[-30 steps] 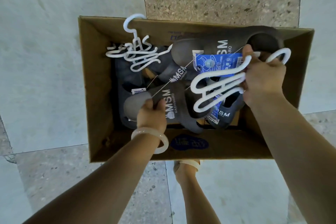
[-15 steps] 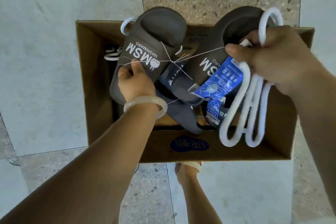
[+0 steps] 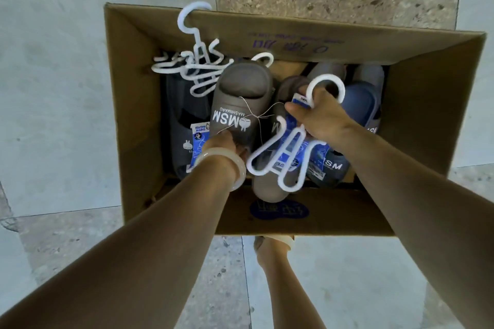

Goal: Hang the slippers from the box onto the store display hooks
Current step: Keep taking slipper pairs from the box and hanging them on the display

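Head view. I am looking down into an open cardboard box (image 3: pixel 128 115) standing on a tiled floor (image 3: pixel 53 88). The left hand (image 3: pixel 223 145) is gripping the near end of a brown slipper (image 3: pixel 240 104) marked MSM, raised over the box's left half. The right hand (image 3: pixel 320 117) is clasping a white plastic hanger (image 3: pixel 283 157), fingers curled through its hook. More slippers (image 3: pixel 358 104) are lying in the box; a second hanger (image 3: pixel 192 61) is resting at its far left corner.
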`<state>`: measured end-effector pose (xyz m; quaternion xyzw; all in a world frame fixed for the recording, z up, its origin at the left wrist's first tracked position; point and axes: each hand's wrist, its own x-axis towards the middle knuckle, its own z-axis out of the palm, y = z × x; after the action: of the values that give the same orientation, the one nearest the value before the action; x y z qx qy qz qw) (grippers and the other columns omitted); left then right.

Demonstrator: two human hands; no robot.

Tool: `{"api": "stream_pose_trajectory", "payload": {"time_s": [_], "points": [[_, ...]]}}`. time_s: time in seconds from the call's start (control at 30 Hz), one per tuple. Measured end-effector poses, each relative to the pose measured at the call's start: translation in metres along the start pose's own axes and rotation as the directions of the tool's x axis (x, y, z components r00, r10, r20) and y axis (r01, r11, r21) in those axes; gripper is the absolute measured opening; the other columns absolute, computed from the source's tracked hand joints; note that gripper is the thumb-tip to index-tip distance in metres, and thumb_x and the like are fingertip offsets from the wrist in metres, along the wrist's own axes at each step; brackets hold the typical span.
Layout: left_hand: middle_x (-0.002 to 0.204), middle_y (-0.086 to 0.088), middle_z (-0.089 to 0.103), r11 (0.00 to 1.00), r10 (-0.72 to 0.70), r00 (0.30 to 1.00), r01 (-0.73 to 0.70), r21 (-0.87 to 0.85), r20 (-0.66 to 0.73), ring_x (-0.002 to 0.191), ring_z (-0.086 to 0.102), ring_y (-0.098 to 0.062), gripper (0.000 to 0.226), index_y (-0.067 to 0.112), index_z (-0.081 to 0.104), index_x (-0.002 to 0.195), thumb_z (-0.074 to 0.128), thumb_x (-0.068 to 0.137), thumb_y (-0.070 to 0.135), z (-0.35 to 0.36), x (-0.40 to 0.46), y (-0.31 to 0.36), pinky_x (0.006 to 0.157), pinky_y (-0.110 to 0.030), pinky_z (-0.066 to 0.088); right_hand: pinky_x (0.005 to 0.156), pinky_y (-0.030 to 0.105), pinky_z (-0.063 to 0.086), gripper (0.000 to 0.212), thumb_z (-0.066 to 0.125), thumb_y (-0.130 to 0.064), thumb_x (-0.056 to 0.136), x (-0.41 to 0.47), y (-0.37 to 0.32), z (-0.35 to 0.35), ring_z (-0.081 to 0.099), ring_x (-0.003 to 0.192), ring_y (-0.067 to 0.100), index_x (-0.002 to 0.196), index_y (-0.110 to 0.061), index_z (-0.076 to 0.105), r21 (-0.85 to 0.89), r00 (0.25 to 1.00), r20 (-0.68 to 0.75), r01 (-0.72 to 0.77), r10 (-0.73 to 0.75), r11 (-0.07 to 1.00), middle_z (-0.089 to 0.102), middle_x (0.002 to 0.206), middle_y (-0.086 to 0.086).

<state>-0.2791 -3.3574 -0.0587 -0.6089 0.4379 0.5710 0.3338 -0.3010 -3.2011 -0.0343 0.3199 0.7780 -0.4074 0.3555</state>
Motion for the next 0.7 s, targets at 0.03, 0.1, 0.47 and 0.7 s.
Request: {"api": "stream_pose_trajectory", "payload": {"time_s": [0.03, 0.1, 0.47, 0.7], "points": [[0.076, -0.005, 0.05, 1.0, -0.012, 1.0, 0.012, 0.028, 0.001, 0.056, 0.06, -0.015, 0.022, 0.006, 0.049, 0.087, 0.034, 0.1, 0.016, -0.003, 0.0, 0.003, 0.06, -0.032, 0.05, 0.073, 0.039, 0.054, 0.037, 0.059, -0.023, 0.09, -0.002, 0.001, 0.001, 0.06, 0.092, 0.029, 0.118, -0.007, 0.042, 0.05, 1.0, 0.004, 0.005, -0.005, 0.999, 0.056, 0.108, 0.013], [0.078, -0.009, 0.058, 0.982, -0.049, 0.998, 0.042, 0.182, 0.034, 0.066, 0.06, -0.021, 0.02, 0.004, 0.048, 0.095, 0.035, 0.099, 0.019, -0.008, -0.008, 0.011, 0.064, -0.036, 0.051, 0.073, 0.044, 0.055, 0.024, 0.057, -0.016, 0.09, -0.009, 0.003, 0.001, 0.059, 0.083, 0.029, 0.104, -0.01, 0.038, 0.014, 0.999, 0.032, 0.039, -0.04, 0.999, 0.055, 0.097, 0.015], [0.125, -0.026, 0.057, 0.563, 0.188, 0.96, -0.278, 0.779, 0.207, 0.118, 0.054, -0.038, 0.031, -0.01, 0.055, 0.119, 0.048, 0.093, 0.006, -0.047, 0.002, 0.023, 0.102, -0.042, 0.042, 0.064, 0.034, 0.043, 0.017, 0.054, -0.018, 0.09, -0.046, -0.008, 0.048, 0.056, 0.076, 0.027, 0.076, -0.009, 0.049, -0.28, 0.965, 0.124, 0.257, -0.23, 0.925, 0.051, 0.07, 0.005], [0.122, -0.014, 0.059, 0.407, 0.175, 0.935, -0.354, 0.842, 0.309, 0.099, 0.055, -0.023, 0.035, 0.007, 0.052, 0.125, 0.048, 0.094, 0.024, -0.046, -0.02, 0.009, 0.073, -0.022, 0.04, 0.07, 0.036, 0.054, 0.018, 0.058, -0.012, 0.089, -0.027, -0.017, 0.067, 0.064, 0.086, 0.029, 0.073, -0.007, 0.052, -0.199, 0.987, 0.023, 0.162, -0.16, 0.967, 0.063, 0.086, 0.015]]}}
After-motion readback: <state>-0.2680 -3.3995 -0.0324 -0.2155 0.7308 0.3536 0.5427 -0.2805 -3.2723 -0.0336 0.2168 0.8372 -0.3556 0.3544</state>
